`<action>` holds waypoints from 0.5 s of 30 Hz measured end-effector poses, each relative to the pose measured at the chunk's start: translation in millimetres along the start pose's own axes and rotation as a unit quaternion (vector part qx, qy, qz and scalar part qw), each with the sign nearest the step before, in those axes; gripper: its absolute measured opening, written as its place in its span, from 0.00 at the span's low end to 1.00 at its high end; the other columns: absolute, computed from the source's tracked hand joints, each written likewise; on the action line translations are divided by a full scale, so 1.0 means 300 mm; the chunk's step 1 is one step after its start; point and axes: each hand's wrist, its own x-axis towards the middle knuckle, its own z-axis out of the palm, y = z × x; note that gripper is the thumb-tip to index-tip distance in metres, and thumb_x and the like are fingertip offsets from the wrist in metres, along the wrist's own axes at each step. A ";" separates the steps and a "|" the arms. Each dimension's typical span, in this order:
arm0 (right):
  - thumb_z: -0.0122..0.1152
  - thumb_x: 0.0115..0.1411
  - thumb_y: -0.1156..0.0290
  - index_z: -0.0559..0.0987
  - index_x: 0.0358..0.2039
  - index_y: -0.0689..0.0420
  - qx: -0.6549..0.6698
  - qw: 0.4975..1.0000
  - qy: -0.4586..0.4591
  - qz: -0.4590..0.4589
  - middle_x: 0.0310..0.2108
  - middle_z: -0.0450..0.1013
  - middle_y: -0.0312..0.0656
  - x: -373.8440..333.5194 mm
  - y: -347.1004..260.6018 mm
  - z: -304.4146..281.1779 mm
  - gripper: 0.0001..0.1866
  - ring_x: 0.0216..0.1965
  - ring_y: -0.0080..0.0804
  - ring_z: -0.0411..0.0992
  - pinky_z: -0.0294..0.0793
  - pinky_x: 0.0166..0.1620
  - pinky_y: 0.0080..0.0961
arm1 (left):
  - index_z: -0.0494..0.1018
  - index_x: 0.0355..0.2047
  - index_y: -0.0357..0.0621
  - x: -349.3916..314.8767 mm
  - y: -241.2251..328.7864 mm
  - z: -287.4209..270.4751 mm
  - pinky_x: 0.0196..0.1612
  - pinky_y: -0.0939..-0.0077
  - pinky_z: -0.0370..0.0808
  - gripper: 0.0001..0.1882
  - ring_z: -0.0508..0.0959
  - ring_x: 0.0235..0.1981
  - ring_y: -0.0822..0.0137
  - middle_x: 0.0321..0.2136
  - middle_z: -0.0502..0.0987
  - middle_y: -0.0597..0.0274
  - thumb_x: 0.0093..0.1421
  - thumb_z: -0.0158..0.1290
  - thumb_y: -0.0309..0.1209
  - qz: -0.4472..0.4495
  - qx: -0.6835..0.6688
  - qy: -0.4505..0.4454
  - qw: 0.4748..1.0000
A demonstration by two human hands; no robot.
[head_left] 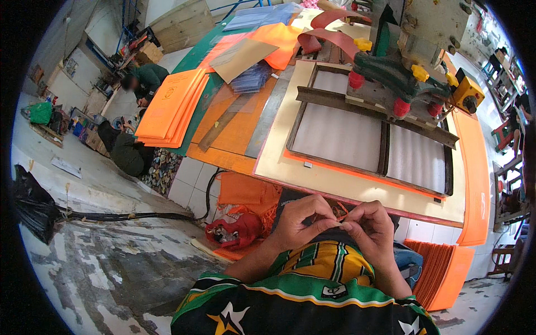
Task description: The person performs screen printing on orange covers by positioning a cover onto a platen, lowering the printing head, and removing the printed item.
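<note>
- The left hand (301, 224) is at the lower centre of the frame, its grip pinched, thumb against index finger.
- The right hand (369, 228) sits just beside it, toward the right, its grip likewise pressed together, the two sets of fingertips meeting.
- Between them is a thin orange strip (342, 210), pinched at the fingertips and mostly hidden by the fingers.
- Just above the hands in the frame runs the near edge of the counter (231, 159).
- On the counter, right of centre, a dark metal frame (384, 148) with a divider surrounds white padding (338, 137) on a cream board (279, 151).
- A green press (385, 68) with red and yellow knobs stands over it at the upper right.
- At the upper left of the counter lies a pile of orange folders (170, 106); near it are a tan card (243, 60) and clear plastic sheets (251, 80).
- Left of the hands, below the counter, is a red bag (248, 226).
- A stack of orange sheets (455, 279) stands at the lower right.
- A co-worker in dark clothing (149, 79) is at the upper left.
</note>
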 end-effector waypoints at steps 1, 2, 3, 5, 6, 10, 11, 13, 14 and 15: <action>0.65 0.59 0.81 0.72 0.40 0.61 -0.003 1.000 0.002 -0.003 0.33 0.74 0.38 -0.002 0.005 -0.001 0.12 0.32 0.18 0.73 0.74 0.37 0.17 | 0.74 0.32 0.39 0.001 0.003 -0.003 0.33 0.76 0.69 0.05 0.74 0.29 0.69 0.28 0.76 0.60 0.58 0.61 0.24 -0.002 0.019 -0.006 1.000; 0.65 0.59 0.81 0.72 0.40 0.61 -0.002 1.000 0.002 -0.003 0.33 0.74 0.38 -0.004 0.008 -0.003 0.12 0.32 0.18 0.73 0.74 0.37 0.17 | 0.74 0.32 0.39 -0.002 -0.001 -0.007 0.33 0.76 0.69 0.05 0.74 0.29 0.69 0.28 0.76 0.60 0.58 0.61 0.24 -0.002 0.019 -0.007 1.000; 0.66 0.59 0.81 0.72 0.40 0.61 -0.012 1.000 0.000 -0.004 0.33 0.74 0.38 -0.006 0.012 -0.007 0.12 0.32 0.18 0.73 0.74 0.37 0.17 | 0.74 0.33 0.39 -0.006 -0.012 -0.011 0.33 0.76 0.69 0.06 0.74 0.29 0.69 0.28 0.76 0.60 0.58 0.61 0.24 -0.004 0.007 0.008 1.000; 0.66 0.58 0.81 0.72 0.39 0.61 -0.023 1.000 -0.002 -0.004 0.33 0.74 0.38 -0.010 0.014 -0.013 0.12 0.32 0.19 0.73 0.74 0.37 0.17 | 0.74 0.33 0.38 -0.010 -0.030 -0.027 0.32 0.76 0.70 0.06 0.74 0.29 0.69 0.28 0.76 0.60 0.58 0.61 0.24 -0.006 -0.005 0.022 1.000; 0.66 0.58 0.81 0.72 0.39 0.61 -0.016 1.000 0.002 0.003 0.33 0.75 0.38 -0.013 0.014 -0.016 0.12 0.32 0.18 0.73 0.74 0.37 0.17 | 0.73 0.34 0.38 -0.007 -0.036 -0.048 0.32 0.77 0.70 0.06 0.73 0.28 0.69 0.28 0.75 0.60 0.59 0.60 0.25 -0.003 -0.010 0.051 0.999; 0.66 0.58 0.80 0.74 0.38 0.61 -0.002 0.999 -0.016 0.040 0.31 0.76 0.38 -0.028 0.020 -0.035 0.10 0.32 0.19 0.74 0.74 0.36 0.17 | 0.73 0.34 0.38 0.054 -0.035 -0.215 0.34 0.80 0.71 0.06 0.73 0.29 0.73 0.27 0.75 0.62 0.63 0.57 0.27 0.033 0.047 0.162 0.985; 0.66 0.58 0.80 0.74 0.38 0.61 0.000 0.999 -0.018 0.040 0.31 0.76 0.38 -0.030 0.017 -0.041 0.10 0.32 0.19 0.74 0.74 0.36 0.17 | 0.74 0.33 0.38 0.075 -0.042 -0.281 0.36 0.80 0.71 0.05 0.74 0.30 0.75 0.27 0.76 0.63 0.62 0.58 0.26 0.043 0.067 0.206 0.975; 0.66 0.58 0.79 0.76 0.37 0.61 -0.047 0.996 -0.070 0.040 0.31 0.76 0.38 -0.036 0.020 -0.048 0.08 0.32 0.20 0.75 0.74 0.36 0.18 | 0.74 0.33 0.38 0.141 -0.023 -0.406 0.38 0.80 0.71 0.06 0.73 0.31 0.76 0.28 0.76 0.65 0.63 0.57 0.28 0.000 0.081 0.261 0.962; 0.66 0.58 0.79 0.76 0.37 0.61 -0.047 0.996 -0.067 0.040 0.31 0.76 0.38 -0.041 0.016 -0.050 0.08 0.32 0.20 0.75 0.74 0.36 0.18 | 0.75 0.33 0.38 0.180 -0.031 -0.480 0.38 0.80 0.71 0.06 0.73 0.31 0.76 0.28 0.76 0.66 0.63 0.57 0.29 -0.025 0.146 0.274 0.950; 0.66 0.58 0.78 0.77 0.36 0.61 -0.071 0.992 -0.092 0.052 0.31 0.77 0.39 -0.046 0.014 -0.051 0.07 0.31 0.22 0.76 0.74 0.36 0.20 | 0.75 0.33 0.38 0.221 -0.053 -0.557 0.38 0.80 0.72 0.07 0.74 0.30 0.76 0.28 0.77 0.66 0.63 0.57 0.29 -0.049 0.209 0.283 0.935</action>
